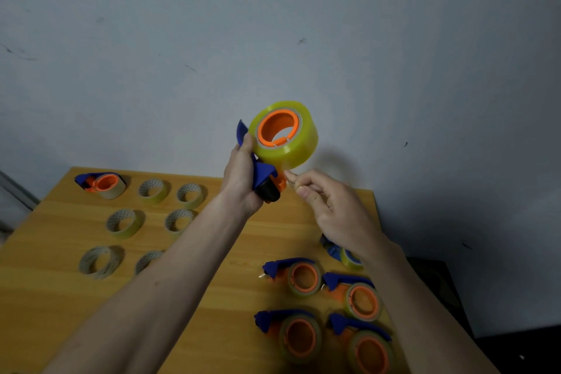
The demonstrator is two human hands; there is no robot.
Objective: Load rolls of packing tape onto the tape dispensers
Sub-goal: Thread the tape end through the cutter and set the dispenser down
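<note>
My left hand (241, 174) grips a blue and orange tape dispenser (264, 177), raised above the wooden table (212, 252). A yellowish roll of packing tape (299, 144) sits on the dispenser's orange hub. My right hand (331, 209) is just right of the dispenser's lower end, thumb and forefinger pinched together at the free end of the tape near the black roller. Several loose tape rolls (124, 223) lie on the table's left half.
Several loaded dispensers (299, 278) lie at the table's right front, partly under my right forearm. Another loaded dispenser (101, 184) lies at the far left corner. A grey wall rises behind the table. The table's right edge drops to a dark floor.
</note>
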